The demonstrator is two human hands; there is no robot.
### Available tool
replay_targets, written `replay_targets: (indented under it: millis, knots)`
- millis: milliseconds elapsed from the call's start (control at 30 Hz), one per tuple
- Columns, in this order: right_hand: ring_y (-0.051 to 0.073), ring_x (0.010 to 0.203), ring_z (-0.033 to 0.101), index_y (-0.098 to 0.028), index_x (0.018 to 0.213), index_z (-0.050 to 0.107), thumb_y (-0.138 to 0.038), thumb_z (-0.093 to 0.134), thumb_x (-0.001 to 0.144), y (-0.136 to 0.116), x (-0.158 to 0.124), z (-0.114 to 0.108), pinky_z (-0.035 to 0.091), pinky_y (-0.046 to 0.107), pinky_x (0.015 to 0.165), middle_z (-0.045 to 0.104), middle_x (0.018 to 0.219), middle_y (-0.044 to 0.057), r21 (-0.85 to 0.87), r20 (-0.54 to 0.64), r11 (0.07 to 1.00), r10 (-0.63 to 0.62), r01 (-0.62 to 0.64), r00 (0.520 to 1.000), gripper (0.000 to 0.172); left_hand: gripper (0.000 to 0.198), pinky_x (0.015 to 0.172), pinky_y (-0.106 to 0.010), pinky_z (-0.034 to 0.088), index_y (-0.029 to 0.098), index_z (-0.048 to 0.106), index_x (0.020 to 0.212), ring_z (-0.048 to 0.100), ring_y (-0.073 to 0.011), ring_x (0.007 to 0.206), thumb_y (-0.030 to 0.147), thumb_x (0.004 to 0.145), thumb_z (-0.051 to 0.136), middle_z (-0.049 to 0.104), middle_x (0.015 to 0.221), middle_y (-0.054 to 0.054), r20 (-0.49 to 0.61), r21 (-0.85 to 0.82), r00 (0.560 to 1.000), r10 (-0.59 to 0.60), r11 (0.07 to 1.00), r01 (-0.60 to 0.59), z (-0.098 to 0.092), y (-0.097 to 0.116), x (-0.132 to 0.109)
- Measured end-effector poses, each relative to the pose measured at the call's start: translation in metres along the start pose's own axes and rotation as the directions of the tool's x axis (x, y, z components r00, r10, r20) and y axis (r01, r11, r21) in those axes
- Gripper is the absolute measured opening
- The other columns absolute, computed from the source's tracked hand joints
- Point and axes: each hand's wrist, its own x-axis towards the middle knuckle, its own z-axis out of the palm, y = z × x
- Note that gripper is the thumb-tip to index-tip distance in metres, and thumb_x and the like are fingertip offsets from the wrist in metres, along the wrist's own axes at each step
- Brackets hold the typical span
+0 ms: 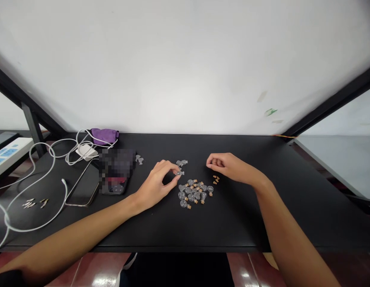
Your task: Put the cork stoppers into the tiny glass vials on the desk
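Between the thumb and fingers of my left hand (156, 184) is a tiny clear glass bottle (180, 173), its neck pointing right. Just behind it lie a couple of loose glass bottles (184, 162). My right hand (228, 164) hovers over the desk with curled fingers, thumb against the index finger; whatever they may pinch is hidden. Several small corks (216, 179) lie just below that hand. Nearer the desk's front, between both hands, spreads a cluster of little glass bottles (191, 197) stopped with corks.
Left of my hand lie a phone (83, 185), a partly blurred dark item (116, 171) and more small glass pieces (139, 159). A white cable (38, 229) loops across the black desk (161, 233) near small metal pieces (29, 204). Behind sits a purple pouch (104, 135).
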Motion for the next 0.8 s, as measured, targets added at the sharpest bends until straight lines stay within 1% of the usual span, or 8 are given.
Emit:
replay_targets:
  millis: [100,233,333,433,500,567,700,800]
  knots:
    - [0.015,0.058,0.046,-0.021,0.083,0.066,-0.053,0.06,0.093,0.007,-0.004,-0.006,0.037,0.028,0.055,0.057,0.063,-0.001,-0.05,0.044,0.998,0.051,-0.048,0.998,0.034,0.007,0.088,-0.033,0.046,0.022,0.058,0.104,0.058,-0.0181,0.092,0.018,0.099,0.06,0.065,0.094,-0.002,-0.014,-0.014,1.0,-0.023,1.0,0.023,0.0,-0.001,-0.001]
    - [0.016,0.059,0.049,-0.022,0.08,0.067,-0.056,0.068,0.087,0.008,-0.01,-0.012,0.038,0.029,0.055,0.059,0.064,0.0,-0.057,0.168,0.995,0.09,-0.082,0.982,0.034,0.007,0.087,-0.033,0.046,0.022,0.059,0.104,0.058,-0.018,0.092,0.018,0.098,0.06,0.065,0.094,-0.002,-0.027,-0.027,0.999,-0.029,0.999,0.028,-0.001,-0.001,-0.001]
    - [0.016,0.06,0.05,-0.022,0.082,0.071,-0.051,0.072,0.084,0.008,-0.012,-0.015,0.039,0.029,0.055,0.06,0.065,0.0,-0.067,0.225,0.995,0.092,-0.079,0.97,0.03,0.007,0.088,-0.033,0.046,0.022,0.059,0.104,0.058,-0.0177,0.092,0.018,0.099,0.06,0.064,0.095,-0.002,-0.026,-0.037,0.999,-0.038,0.999,0.037,-0.001,0.0,0.0]
    - [0.016,0.06,0.051,-0.021,0.082,0.073,-0.047,0.07,0.086,0.007,-0.012,-0.015,0.039,0.029,0.055,0.059,0.065,0.001,-0.066,0.246,0.996,0.067,-0.053,0.967,0.026,0.007,0.088,-0.033,0.046,0.022,0.059,0.104,0.058,-0.0174,0.093,0.017,0.099,0.06,0.064,0.095,-0.001,-0.026,-0.044,0.999,-0.046,0.998,0.044,-0.001,-0.001,0.0]
    - [0.016,0.061,0.053,-0.021,0.083,0.073,-0.046,0.069,0.087,0.002,-0.011,-0.014,0.041,0.029,0.056,0.062,0.067,0.001,-0.044,0.221,0.999,0.04,-0.03,0.974,0.026,0.008,0.088,-0.032,0.046,0.022,0.059,0.104,0.058,-0.0172,0.093,0.017,0.098,0.06,0.064,0.095,-0.001,-0.03,-0.047,0.998,-0.049,0.998,0.047,-0.001,-0.002,-0.001]
    - [0.018,0.065,0.057,-0.021,0.085,0.073,-0.047,0.07,0.087,-0.005,-0.011,-0.011,0.044,0.031,0.06,0.067,0.072,0.003,0.006,0.16,1.0,-0.004,0.003,0.987,0.026,0.007,0.087,-0.031,0.046,0.022,0.059,0.103,0.058,-0.017,0.092,0.017,0.098,0.06,0.064,0.095,-0.001,-0.036,-0.048,0.998,-0.05,0.998,0.048,-0.001,-0.002,-0.001]
    - [0.023,0.083,0.068,-0.02,0.088,0.074,-0.047,0.074,0.087,-0.025,-0.007,0.002,0.053,0.037,0.077,0.076,0.091,0.008,0.223,0.034,0.969,-0.121,0.111,0.992,0.027,0.006,0.086,-0.029,0.047,0.021,0.059,0.103,0.057,-0.0163,0.091,0.017,0.098,0.061,0.064,0.094,-0.002,-0.047,-0.054,0.998,-0.043,0.998,0.041,-0.002,0.0,-0.001]
    - [0.023,0.085,0.068,-0.02,0.088,0.072,-0.045,0.074,0.088,-0.035,-0.002,0.018,0.055,0.038,0.082,0.075,0.092,0.007,0.341,-0.053,0.918,-0.198,0.204,0.979,0.025,0.006,0.087,-0.028,0.048,0.021,0.059,0.103,0.058,-0.0161,0.092,0.018,0.099,0.062,0.065,0.096,-0.002,-0.051,-0.054,0.998,-0.029,0.998,0.026,-0.002,0.001,0.0]
